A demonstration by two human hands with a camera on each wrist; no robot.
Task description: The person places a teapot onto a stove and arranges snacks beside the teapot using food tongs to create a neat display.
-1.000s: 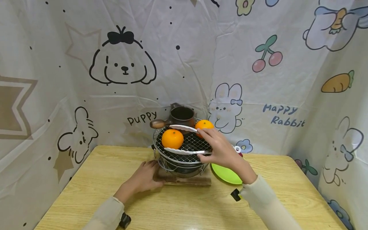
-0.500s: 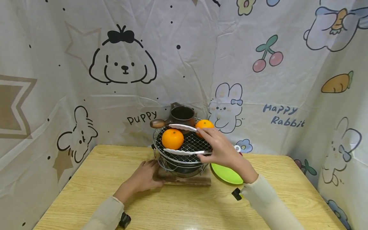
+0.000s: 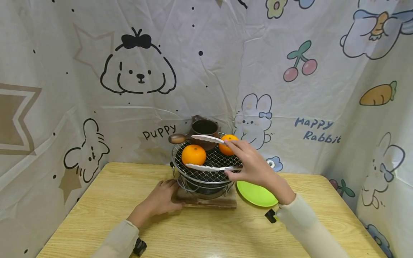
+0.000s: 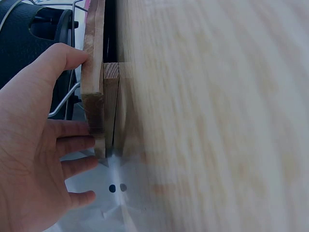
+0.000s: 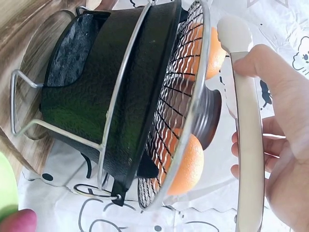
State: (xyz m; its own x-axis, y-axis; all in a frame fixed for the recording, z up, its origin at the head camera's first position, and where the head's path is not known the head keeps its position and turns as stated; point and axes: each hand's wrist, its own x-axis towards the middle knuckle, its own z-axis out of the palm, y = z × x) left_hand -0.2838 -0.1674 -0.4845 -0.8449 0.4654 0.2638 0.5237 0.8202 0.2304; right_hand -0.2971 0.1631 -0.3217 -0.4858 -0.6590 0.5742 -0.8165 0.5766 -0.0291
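Observation:
My right hand (image 3: 258, 172) holds a pair of tongs (image 3: 206, 138) with pale scalloped tips, between thumb and fingers. Their arms stand apart, one in front of the near orange (image 3: 193, 155) and one behind it; I cannot tell whether they touch it. That orange sits on the wire mesh (image 3: 214, 161) of a small black stove (image 5: 130, 87). A second orange (image 3: 227, 147) lies further back, partly behind my right hand. My left hand (image 3: 161, 200) touches the corner of the wooden board (image 4: 94, 77) under the stove, thumb at one edge, fingers loosely extended along another.
A brown side-handled pot (image 3: 206, 128) stands at the back of the mesh. To the right, a green plate (image 3: 256, 195) lies on the wooden table (image 3: 200, 233); a pinkish-red object (image 5: 19, 221) appears by it in the right wrist view. Printed cloth (image 3: 206, 68) hangs behind.
My right hand and the tongs have shifted slightly to the right, and the back arm has risen a little. More of the green plate shows. My left hand stays at the board.

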